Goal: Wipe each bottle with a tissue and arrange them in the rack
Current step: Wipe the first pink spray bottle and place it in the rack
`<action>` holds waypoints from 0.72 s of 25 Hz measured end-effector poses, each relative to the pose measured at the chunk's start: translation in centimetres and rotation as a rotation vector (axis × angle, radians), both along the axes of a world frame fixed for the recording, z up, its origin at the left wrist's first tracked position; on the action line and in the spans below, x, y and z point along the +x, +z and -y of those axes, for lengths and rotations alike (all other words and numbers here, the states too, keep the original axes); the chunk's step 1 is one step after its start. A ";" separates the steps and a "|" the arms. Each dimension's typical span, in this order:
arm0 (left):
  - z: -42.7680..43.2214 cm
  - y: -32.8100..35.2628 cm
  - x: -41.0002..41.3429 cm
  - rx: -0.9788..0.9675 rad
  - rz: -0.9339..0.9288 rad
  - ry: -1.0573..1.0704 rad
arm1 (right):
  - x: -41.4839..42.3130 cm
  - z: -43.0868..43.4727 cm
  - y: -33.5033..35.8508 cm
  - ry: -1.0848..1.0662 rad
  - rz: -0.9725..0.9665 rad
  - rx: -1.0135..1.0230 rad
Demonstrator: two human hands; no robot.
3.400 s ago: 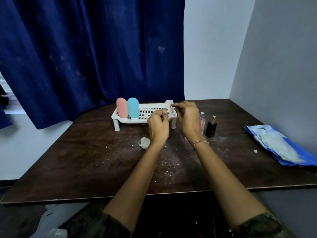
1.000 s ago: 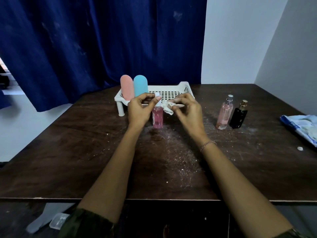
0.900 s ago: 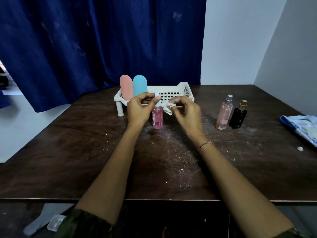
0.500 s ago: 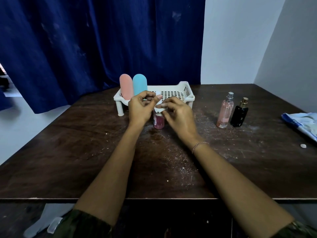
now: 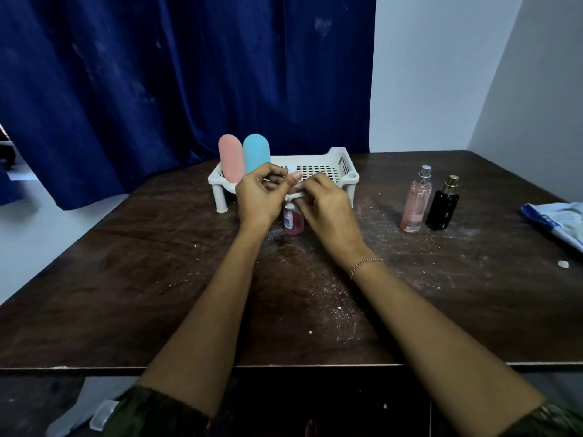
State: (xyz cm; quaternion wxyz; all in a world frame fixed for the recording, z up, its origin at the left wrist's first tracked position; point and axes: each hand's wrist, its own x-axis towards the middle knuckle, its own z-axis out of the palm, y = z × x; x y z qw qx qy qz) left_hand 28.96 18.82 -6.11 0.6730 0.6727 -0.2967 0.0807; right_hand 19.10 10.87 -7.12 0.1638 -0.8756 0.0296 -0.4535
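Observation:
A small pink bottle [image 5: 293, 220] with a white cap stands on the dark table [image 5: 157, 279] just in front of the white rack [image 5: 342, 171]. My left hand [image 5: 258, 197] pinches its cap from the left. My right hand [image 5: 328, 208] presses a white tissue [image 5: 295, 197] round the bottle's neck and hides its upper half. A pink capsule bottle [image 5: 231, 159] and a blue capsule bottle [image 5: 256, 152] stand upright at the rack's left end. To the right on the table stand a tall pink spray bottle [image 5: 415, 200] and a black bottle [image 5: 443, 205], side by side.
A blue and white tissue pack [image 5: 558, 219] lies at the table's right edge, with a small white scrap [image 5: 563, 264] in front of it. White crumbs are scattered over the table's middle. A dark blue curtain [image 5: 157, 74] hangs behind the rack.
Since a second ago my right hand has closed in over the small pink bottle with the tissue, covering its upper part. My left hand stays at the cap.

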 end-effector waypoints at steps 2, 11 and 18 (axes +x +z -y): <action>-0.1 0.1 -0.3 0.014 0.003 0.004 | -0.2 1.1 0.1 -0.056 0.056 0.139; -0.6 0.2 -0.4 0.016 -0.020 -0.074 | -0.4 0.8 -0.1 -0.048 0.066 0.058; -0.6 0.0 -0.6 0.119 0.114 -0.123 | -0.5 0.7 -0.1 0.078 0.075 0.123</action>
